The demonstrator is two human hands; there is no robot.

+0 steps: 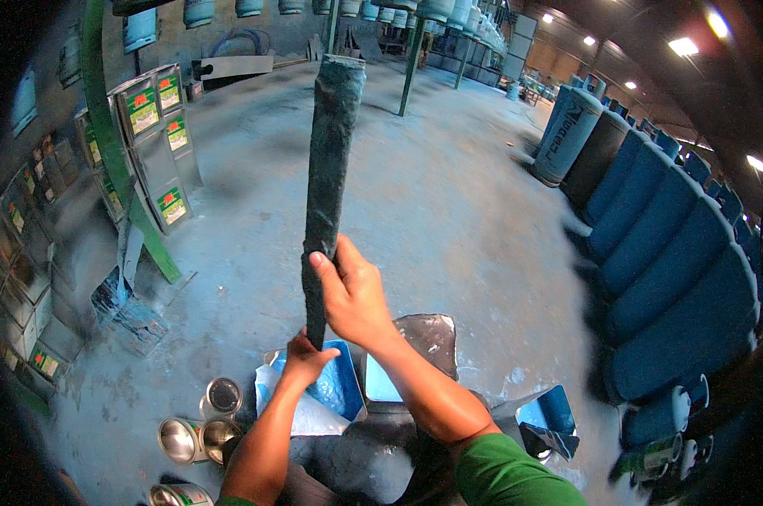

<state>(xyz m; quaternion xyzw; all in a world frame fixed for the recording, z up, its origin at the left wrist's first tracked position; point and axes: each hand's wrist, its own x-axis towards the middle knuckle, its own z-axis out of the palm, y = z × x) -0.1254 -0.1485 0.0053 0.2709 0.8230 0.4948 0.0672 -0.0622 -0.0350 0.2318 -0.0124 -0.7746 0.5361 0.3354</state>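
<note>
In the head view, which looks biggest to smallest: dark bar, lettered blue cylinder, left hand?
1. Dark bar
2. Lettered blue cylinder
3. Left hand
The cylinder stands farther away, so it looks smaller here.

R hand (352, 291) grips dk. bar (333, 152) | L hand (304, 361) at btm. end | blue cyls. (677, 282) R side

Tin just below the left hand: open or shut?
Open: the blue-coated inside of the tin shows below the left hand.
</note>
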